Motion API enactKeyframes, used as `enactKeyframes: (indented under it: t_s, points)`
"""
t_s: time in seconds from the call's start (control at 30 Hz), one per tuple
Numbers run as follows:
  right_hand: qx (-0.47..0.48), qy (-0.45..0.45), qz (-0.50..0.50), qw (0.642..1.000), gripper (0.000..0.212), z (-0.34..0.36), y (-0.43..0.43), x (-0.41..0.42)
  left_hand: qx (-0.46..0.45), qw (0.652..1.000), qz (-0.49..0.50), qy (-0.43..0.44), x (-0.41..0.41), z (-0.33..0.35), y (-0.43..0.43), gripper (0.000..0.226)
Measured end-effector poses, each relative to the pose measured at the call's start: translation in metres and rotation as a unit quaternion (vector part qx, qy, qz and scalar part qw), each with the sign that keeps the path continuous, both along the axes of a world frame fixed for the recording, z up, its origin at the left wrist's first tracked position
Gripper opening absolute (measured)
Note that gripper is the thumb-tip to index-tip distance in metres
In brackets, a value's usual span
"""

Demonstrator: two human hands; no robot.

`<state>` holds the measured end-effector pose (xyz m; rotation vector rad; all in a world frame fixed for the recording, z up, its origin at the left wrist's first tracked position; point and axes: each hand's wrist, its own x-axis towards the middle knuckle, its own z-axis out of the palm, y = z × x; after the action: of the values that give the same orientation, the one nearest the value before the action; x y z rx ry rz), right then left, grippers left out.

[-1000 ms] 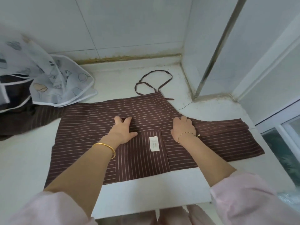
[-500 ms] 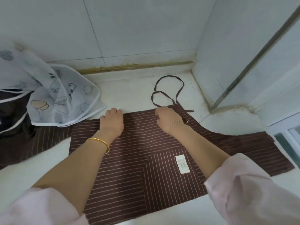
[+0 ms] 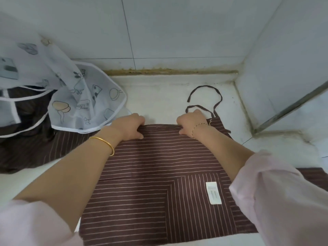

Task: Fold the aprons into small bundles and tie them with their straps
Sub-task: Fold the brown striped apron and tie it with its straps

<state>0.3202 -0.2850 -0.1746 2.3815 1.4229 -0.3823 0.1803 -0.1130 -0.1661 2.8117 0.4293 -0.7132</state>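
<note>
On counter: 1 apron point(image 3: 156, 167), 2 hands point(image 3: 128, 127).

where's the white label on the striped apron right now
In the head view the white label sits lower right on the brown striped apron, beside the right forearm's pink sleeve.

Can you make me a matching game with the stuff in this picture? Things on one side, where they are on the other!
Things:
1. brown striped apron
2. white label
3. strap
4. see-through printed apron

Places:
A. looped on the counter beyond the right hand
B. heaped at the left
C. sewn on the pocket
D. spread flat, top edge gripped by both hands

Pairs: 1-D, 2-C, 3-A, 4-B
</note>
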Motion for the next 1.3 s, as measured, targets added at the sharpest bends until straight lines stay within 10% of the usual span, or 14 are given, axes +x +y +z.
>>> enactKeyframes:
  t_s: [0.27,0.4,0.57,0.67,0.9,1.17,1.3]
  points:
    - [0.058,-0.124,-0.077,0.988,0.032,0.064,-0.044,-0.024,0.186,0.969,-0.082,-0.141,-0.022,0.059,-0.010,0.020]
    - [-0.112,-0.144,-0.102,0.978,0.020,0.079,-0.069,-0.063,0.142,0.977,-0.132,0.084,-0.034,0.078,-0.040,0.021]
    - [-0.188,-0.066,-0.106,0.974,0.008,0.059,-0.092,-0.125,0.241,0.906,-0.167,0.305,-0.065,0.067,-0.086,0.045]
    - [-0.206,-0.023,-0.090,0.974,0.018,0.040,-0.112,-0.150,0.100,0.911,-0.059,0.396,-0.076,0.054,-0.107,0.043]
    - [-0.069,-0.020,-0.181,0.981,0.056,0.009,-0.150,-0.157,-0.044,0.996,-0.060,-0.052,-0.050,0.000,-0.166,0.049]
    - [-0.168,0.028,-0.335,0.927,0.053,0.016,-0.212,-0.154,0.033,0.995,-0.078,0.055,-0.034,-0.022,-0.207,0.080]
    - [-0.318,0.129,-0.260,0.903,0.042,0.035,-0.239,-0.159,0.049,0.996,-0.059,0.050,-0.026,-0.024,-0.209,0.080]
